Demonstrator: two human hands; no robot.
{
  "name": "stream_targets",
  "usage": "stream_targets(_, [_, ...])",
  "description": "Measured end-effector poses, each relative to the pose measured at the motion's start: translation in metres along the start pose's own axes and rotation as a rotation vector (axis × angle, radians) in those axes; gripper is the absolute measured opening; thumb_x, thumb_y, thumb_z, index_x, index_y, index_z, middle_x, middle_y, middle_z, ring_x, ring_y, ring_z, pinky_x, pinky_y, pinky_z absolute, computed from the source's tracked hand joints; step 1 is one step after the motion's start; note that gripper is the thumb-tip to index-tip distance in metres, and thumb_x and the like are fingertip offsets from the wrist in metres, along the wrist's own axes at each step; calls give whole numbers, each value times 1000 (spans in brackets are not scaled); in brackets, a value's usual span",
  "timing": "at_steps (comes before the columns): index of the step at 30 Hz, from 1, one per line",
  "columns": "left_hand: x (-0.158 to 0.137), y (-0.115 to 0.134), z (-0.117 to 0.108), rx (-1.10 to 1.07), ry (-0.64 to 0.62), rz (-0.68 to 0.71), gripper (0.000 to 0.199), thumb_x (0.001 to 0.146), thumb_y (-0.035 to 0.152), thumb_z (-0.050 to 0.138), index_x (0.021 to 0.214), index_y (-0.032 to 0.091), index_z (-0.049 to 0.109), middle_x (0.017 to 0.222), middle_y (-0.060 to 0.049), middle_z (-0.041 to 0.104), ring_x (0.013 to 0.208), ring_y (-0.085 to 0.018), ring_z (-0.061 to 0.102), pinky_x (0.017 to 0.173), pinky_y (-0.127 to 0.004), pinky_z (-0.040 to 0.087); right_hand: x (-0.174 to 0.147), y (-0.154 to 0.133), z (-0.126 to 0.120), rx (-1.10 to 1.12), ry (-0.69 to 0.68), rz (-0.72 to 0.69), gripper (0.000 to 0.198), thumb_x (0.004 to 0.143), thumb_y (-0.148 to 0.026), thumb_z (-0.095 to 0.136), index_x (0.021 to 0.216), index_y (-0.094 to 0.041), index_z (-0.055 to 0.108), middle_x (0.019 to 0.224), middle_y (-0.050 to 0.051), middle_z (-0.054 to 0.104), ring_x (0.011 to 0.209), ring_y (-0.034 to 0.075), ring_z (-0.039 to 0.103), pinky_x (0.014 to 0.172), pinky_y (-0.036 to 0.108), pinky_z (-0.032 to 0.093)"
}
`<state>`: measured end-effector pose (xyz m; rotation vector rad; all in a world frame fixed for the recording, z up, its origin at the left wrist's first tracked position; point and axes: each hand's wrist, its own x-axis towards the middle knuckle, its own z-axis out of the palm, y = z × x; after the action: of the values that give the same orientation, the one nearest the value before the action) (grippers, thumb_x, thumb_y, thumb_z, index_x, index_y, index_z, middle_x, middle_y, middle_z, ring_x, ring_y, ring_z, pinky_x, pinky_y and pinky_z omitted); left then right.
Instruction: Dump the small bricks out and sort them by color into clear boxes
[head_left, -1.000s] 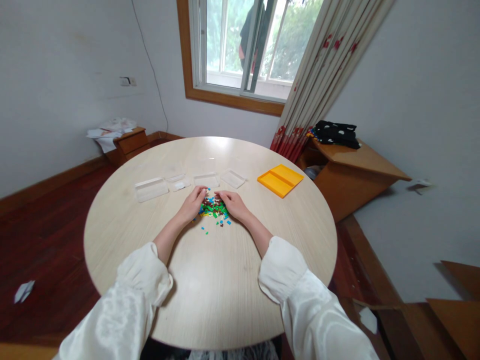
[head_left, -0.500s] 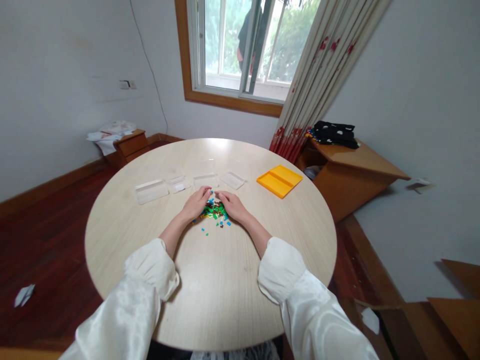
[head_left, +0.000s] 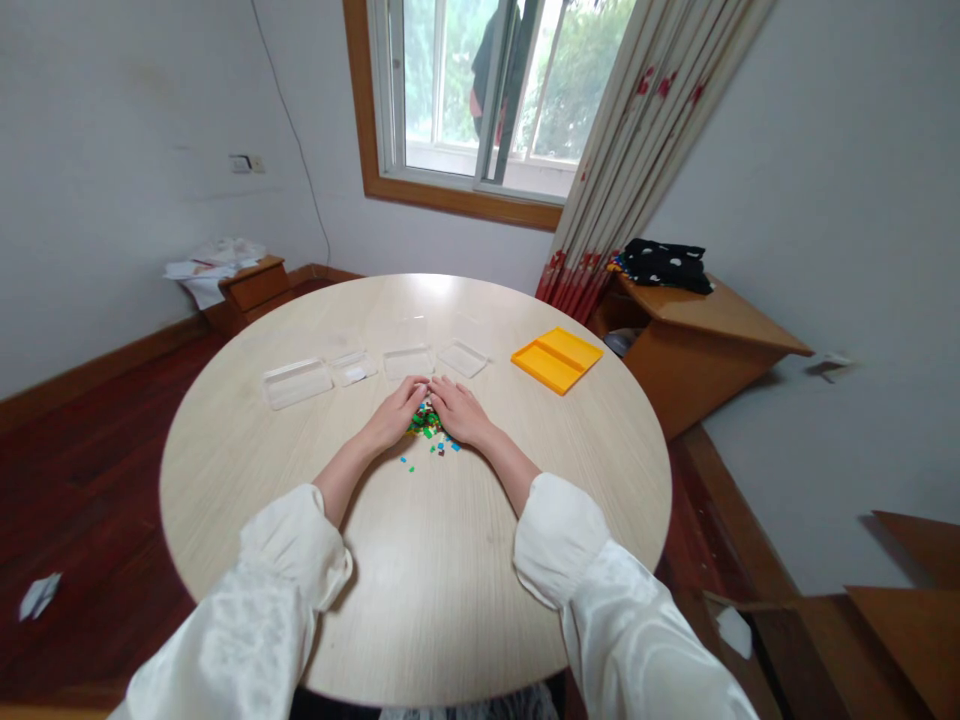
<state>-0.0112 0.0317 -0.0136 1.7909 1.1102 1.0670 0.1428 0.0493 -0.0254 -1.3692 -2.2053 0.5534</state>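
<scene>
A heap of small coloured pieces [head_left: 427,422], mostly green with blue, brown and yellow, lies at the middle of the round table [head_left: 442,560]. My left hand [head_left: 397,412] curves around the heap's left side, fingers stretched forward. On the right side rests my right hand [head_left: 459,410], its fingers extended over the heap's far edge. The fingertips of both hands nearly meet beyond the heap, and I cannot tell whether they touch. Part of the heap is hidden under the hands. Several loose pieces lie nearer to me.
Beyond my hands stand several clear plastic boxes, among them a long one [head_left: 298,384] at the left and a smaller one [head_left: 463,358] at the right. A yellow two-part tray [head_left: 557,360] sits to the far right. Past the table are a wooden cabinet [head_left: 712,350] and a curtain [head_left: 630,130].
My hands have come closer together around the heap and cover more of it. The fingertips have moved inward. The view has shifted slightly.
</scene>
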Motion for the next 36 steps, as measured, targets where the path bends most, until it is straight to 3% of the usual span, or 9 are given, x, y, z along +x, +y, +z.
stream_targets(3, [-3,6,5,20,-20,39,45,87,53,37,110,19,53,117,-9,62,112,-22,55,102,-38,36,-3,-3,-2,-13,-7,-38,38,96,-23,34,130,-19,51,138,8,52,131,19,43,113,47,21])
stream_targets(5, [-4,6,6,-3,16,25,45,86,55,39,106,19,55,113,-9,64,108,-22,56,100,-38,38,-4,-2,-3,39,27,-61,36,95,-21,34,122,-20,57,127,6,60,120,18,52,110,44,28])
stream_targets(9, [0,-4,3,-156,146,-61,51,81,63,41,97,18,56,84,-6,67,84,-21,62,83,-38,46,-3,3,-4,199,149,30,34,93,-19,35,111,-18,65,116,6,67,109,15,60,100,33,42])
stream_targets(13, [5,-13,-1,-314,283,-116,49,79,64,46,88,17,56,70,-3,62,67,-18,61,72,-34,49,-2,0,-4,133,137,36,35,93,-20,39,121,-16,60,135,9,54,129,17,45,110,36,31])
stream_targets(17, [10,-18,-5,-337,384,-104,46,78,62,49,84,17,56,77,-5,62,77,-19,62,81,-37,49,-6,-8,-7,-42,-44,-4,40,95,-29,39,134,-23,49,146,7,41,140,20,30,115,49,17])
stream_targets(22, [5,-13,-6,-86,329,-24,45,83,59,39,93,19,57,102,-9,63,104,-23,57,98,-41,40,-10,-14,-12,-57,-128,-64,37,96,-30,39,131,-28,52,144,2,45,139,21,32,115,52,14])
stream_targets(27, [-4,-5,-7,138,87,-30,45,88,52,33,112,19,52,115,-10,62,109,-24,56,103,-45,34,-10,-10,-8,119,-64,-153,33,92,-23,43,119,-29,62,131,1,59,130,18,46,113,49,22])
stream_targets(32, [-7,-4,-6,66,24,-62,50,86,57,35,116,19,49,106,-11,67,104,-25,60,97,-45,40,-11,-3,0,296,186,-12,36,92,-21,37,112,-21,67,122,5,65,118,16,56,107,36,37])
stream_targets(36, [-3,-11,-5,-122,142,-71,53,81,65,39,103,19,54,86,-7,67,87,-23,64,85,-41,47,-24,-12,1,174,207,65,39,93,-32,39,121,-16,61,132,12,56,127,20,48,110,39,32])
